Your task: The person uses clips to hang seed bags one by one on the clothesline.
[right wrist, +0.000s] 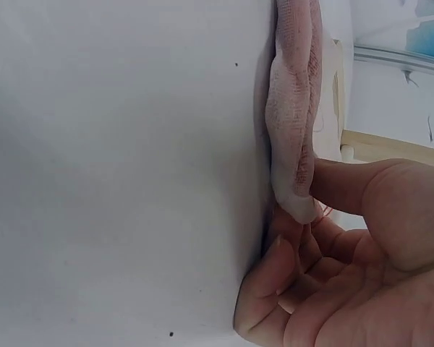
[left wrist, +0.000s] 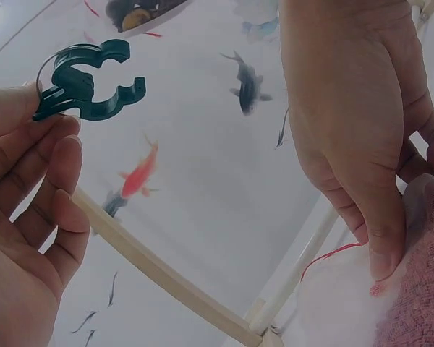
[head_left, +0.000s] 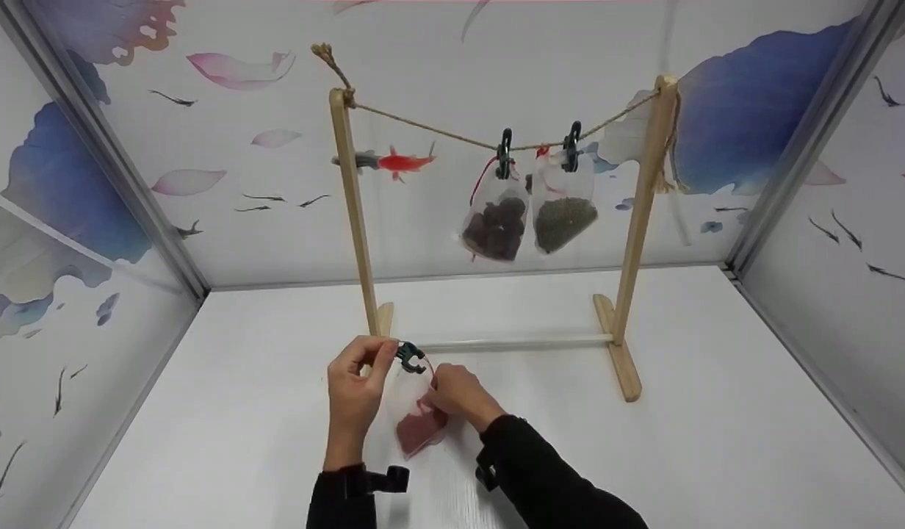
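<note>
My left hand (head_left: 353, 393) pinches a dark green spring clip (left wrist: 74, 82) by its handles between thumb and fingers. The clip's curved mouth stands apart and faces right, with nothing in it. My right hand (head_left: 463, 395) pinches the edge of a sheer drawstring bag (head_left: 421, 432) with pink-red contents, just below and right of the clip. In the right wrist view the bag (right wrist: 293, 108) lies low along the white surface, thumb on one side and fingers on the other. A thin red cord (left wrist: 331, 254) shows at its side.
Beyond the hands stands a wooden rack with a left post (head_left: 355, 213), a right post (head_left: 643, 213) and a sagging rope (head_left: 430, 128). Two bags hang from it by dark clips: one with dark round pieces (head_left: 496, 228), one with green grains (head_left: 564, 222). A pale rod (head_left: 511, 343) joins the feet.
</note>
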`<state>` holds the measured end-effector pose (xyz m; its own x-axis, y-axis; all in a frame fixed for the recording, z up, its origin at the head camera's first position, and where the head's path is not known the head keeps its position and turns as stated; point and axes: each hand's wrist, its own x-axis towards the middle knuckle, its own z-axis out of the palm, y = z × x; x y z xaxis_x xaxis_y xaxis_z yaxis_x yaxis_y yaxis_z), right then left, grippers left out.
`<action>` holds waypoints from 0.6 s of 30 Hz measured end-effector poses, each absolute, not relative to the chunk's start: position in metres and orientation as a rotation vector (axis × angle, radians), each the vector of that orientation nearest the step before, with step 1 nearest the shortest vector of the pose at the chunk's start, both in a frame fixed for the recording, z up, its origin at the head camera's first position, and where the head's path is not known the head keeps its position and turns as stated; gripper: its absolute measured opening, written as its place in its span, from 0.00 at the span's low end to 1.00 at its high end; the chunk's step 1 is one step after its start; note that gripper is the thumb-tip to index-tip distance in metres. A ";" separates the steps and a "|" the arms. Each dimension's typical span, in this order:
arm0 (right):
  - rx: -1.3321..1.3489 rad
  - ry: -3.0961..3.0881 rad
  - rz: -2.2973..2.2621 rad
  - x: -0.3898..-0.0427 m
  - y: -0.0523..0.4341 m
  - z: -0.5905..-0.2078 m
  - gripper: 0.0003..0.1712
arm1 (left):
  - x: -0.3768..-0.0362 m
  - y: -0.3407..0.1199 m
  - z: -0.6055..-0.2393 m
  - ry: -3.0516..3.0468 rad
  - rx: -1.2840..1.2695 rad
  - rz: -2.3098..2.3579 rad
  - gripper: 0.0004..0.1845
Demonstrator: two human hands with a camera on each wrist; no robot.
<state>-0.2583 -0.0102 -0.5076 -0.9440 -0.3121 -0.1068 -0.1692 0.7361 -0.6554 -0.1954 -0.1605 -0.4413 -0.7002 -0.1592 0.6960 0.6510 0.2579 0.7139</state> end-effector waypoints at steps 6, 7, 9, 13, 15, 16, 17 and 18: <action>-0.370 2.766 -0.989 -0.258 -0.011 -0.508 0.17 | -0.196 -0.160 -0.442 -1.840 -0.453 -1.515 0.03; -0.383 2.775 -0.978 -0.258 -0.011 -0.508 0.17 | -0.196 -0.160 -0.442 -1.839 -0.455 -1.517 0.03; -0.404 2.784 -0.971 -0.258 -0.011 -0.508 0.21 | -0.197 -0.159 -0.442 -1.837 -0.457 -1.523 0.02; -0.419 2.771 -0.981 -0.257 -0.010 -0.509 0.21 | -0.196 -0.160 -0.441 -1.831 -0.458 -1.523 0.03; -0.412 2.745 -1.006 -0.257 -0.010 -0.508 0.18 | -0.196 -0.160 -0.441 -1.828 -0.456 -1.520 0.03; -0.413 2.737 -1.007 -0.257 -0.010 -0.508 0.16 | -0.196 -0.160 -0.441 -1.828 -0.456 -1.517 0.03; -0.413 2.727 -1.009 -0.256 -0.010 -0.508 0.16 | -0.196 -0.160 -0.441 -1.829 -0.453 -1.514 0.03; -0.414 2.719 -1.009 -0.257 -0.010 -0.508 0.16 | -0.196 -0.160 -0.441 -1.831 -0.450 -1.513 0.03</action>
<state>-0.2566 -0.0103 -0.5076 -0.9381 -0.3318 -0.0989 -0.1870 0.7260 -0.6617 -0.1960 -0.1604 -0.4408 -0.6886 -0.1679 0.7054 0.6610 0.2547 0.7058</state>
